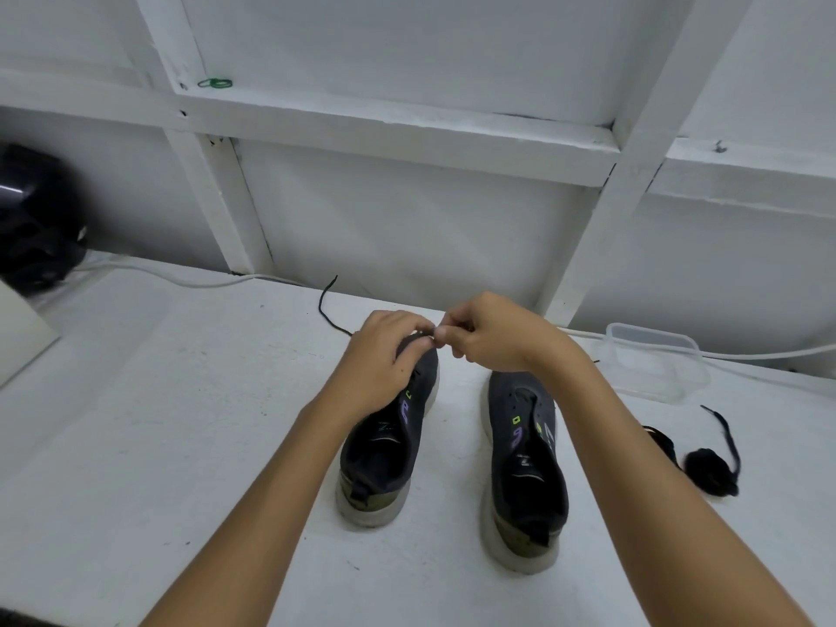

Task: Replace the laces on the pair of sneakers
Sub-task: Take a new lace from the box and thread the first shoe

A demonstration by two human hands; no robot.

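I see both hands over the toe of the left sneaker (389, 441); left hand (384, 355) and right hand (493, 337) pinch the black lace (326, 305), which trails toward 11 o'clock on the tabletop (181, 400). The right sneaker (524, 463) stands at 3 o'clock, unlaced.

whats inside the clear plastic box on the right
Nothing shows inside the clear plastic box; the white table shows through it. A white cable runs behind it. The right hand hides no part of it.
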